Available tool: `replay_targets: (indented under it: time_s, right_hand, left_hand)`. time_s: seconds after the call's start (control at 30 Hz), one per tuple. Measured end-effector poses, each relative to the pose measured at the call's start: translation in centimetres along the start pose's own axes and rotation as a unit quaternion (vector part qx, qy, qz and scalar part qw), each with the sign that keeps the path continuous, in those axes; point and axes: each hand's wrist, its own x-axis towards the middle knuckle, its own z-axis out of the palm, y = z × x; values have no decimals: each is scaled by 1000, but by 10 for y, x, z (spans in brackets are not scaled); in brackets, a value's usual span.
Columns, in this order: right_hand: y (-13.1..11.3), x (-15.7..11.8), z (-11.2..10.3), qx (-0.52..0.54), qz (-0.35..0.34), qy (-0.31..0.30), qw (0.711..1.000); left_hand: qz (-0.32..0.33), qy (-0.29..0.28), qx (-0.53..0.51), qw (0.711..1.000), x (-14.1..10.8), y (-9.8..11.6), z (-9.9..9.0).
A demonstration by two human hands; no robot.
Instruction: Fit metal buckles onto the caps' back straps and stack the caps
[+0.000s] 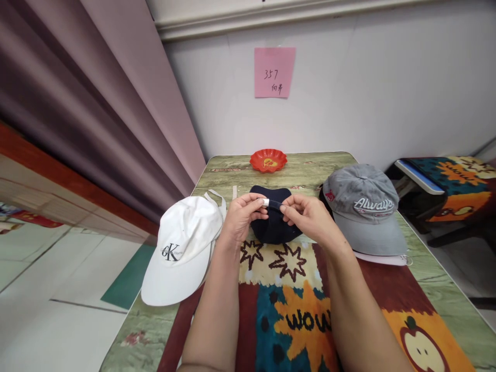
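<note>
A dark navy cap (274,231) lies in the middle of the table, between my two hands. My left hand (248,211) pinches its strap near a small white piece that looks like a tag or buckle. With thumb and fingers, my right hand (300,211) grips the other side of the same strap. To the left rests a white cap (186,232) with black letters and a loose strap at its back. A grey cap (362,196) marked "Always" sits on the right, with a pale brim showing beneath it.
Behind the caps stands a red scalloped dish (268,160) on the green wood-patterned table (220,168). A colourful printed mat (271,315) covers the near part. A pink note (274,72) is stuck on the wall. A mauve curtain (127,77) hangs at left; another low table (461,181) is at right.
</note>
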Motion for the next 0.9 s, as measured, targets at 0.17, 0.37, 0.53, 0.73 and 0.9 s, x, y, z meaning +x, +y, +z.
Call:
replay_targets:
  time_s: [0.17, 0.37, 0.53, 0.73, 0.9]
  right_hand:
    - [7, 2, -1, -12, 4, 15, 1000]
    - [9, 3, -2, -11, -8, 21, 1000]
    - [7, 2, -4, 19, -21, -3, 1000]
    - [2, 2, -3, 47, -16, -14, 999]
    - [4, 2, -1, 22, -19, -2, 1000]
  left_hand:
    - [-7, -20, 0, 1000, -1, 0, 2]
    - [-12, -47, 11, 999, -3, 0, 6]
    - [-14, -45, 6, 999, -3, 2, 6]
    - [-13, -63, 3, 998, -3, 0, 7]
    - [-7, -75, 5, 997, -3, -3, 9]
